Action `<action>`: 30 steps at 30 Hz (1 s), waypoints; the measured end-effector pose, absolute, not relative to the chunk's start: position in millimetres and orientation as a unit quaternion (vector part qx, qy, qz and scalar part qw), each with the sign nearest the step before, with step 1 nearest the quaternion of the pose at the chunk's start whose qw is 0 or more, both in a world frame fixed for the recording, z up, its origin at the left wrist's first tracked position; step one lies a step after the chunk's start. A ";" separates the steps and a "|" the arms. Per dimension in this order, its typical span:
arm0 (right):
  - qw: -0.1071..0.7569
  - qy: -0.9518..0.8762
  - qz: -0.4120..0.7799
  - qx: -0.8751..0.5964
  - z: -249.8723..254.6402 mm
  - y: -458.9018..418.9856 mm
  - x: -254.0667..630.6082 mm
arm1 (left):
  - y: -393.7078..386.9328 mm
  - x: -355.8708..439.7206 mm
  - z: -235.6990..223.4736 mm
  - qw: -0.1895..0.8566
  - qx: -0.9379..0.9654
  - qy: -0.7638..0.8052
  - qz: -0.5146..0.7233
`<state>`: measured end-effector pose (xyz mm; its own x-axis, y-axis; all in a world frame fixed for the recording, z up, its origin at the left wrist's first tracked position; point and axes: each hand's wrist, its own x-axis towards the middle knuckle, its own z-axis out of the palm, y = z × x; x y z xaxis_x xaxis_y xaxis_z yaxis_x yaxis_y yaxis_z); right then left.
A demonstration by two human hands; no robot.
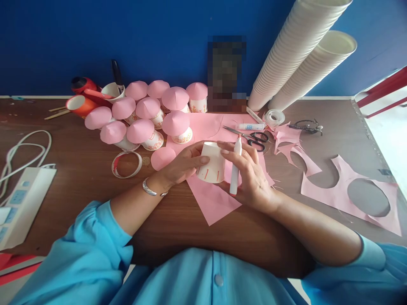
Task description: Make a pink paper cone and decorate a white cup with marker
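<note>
My left hand [185,163] is closed around a white paper cup [210,164], which is upside down with its narrow base upward. Short orange strokes mark the cup's side near its rim. In my right hand [256,180] a white marker pen [235,171] with orange-red ends stands nearly upright between the fingers. Fingertips of that hand also touch the cup's right side. Beneath both hands lies pink paper [210,207]. A pink paper disc [163,158] is just beyond my left wrist. Black-handled scissors [254,137] and a glue stick [249,126] lie past my right hand.
Several cups with pink cone tops [175,98] stand at the back left. Two tall paper-cup stacks [295,51] rise at the back right. Pink cut-offs [341,180] lie right, a tape roll [126,164] left. A power strip [28,199] and cable occupy the left edge.
</note>
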<state>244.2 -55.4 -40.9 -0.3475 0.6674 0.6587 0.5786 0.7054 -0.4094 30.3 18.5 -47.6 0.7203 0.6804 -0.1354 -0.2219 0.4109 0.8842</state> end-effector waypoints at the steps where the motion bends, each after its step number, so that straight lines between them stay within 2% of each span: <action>1: 0.435 -0.817 0.057 -0.374 -39.9 -55.0 245.6 | 19.1 30.2 -48.6 0.804 0.453 0.256 0.288; 7: 0.525 -0.777 0.079 -0.338 -27.4 -59.4 254.0 | 25.0 30.0 -55.8 0.817 0.405 0.251 0.326; 11: 0.482 -0.795 0.136 -0.342 -19.7 -64.8 251.8 | 26.2 30.8 -57.6 0.820 0.403 0.232 0.335; 16: 0.502 -0.768 0.170 -0.359 -22.1 -67.3 245.1 | 25.8 31.4 -58.3 0.825 0.399 0.223 0.332; 30: 0.482 -0.785 0.148 -0.362 -24.8 -65.7 245.1 | 25.2 31.6 -56.6 0.820 0.398 0.236 0.337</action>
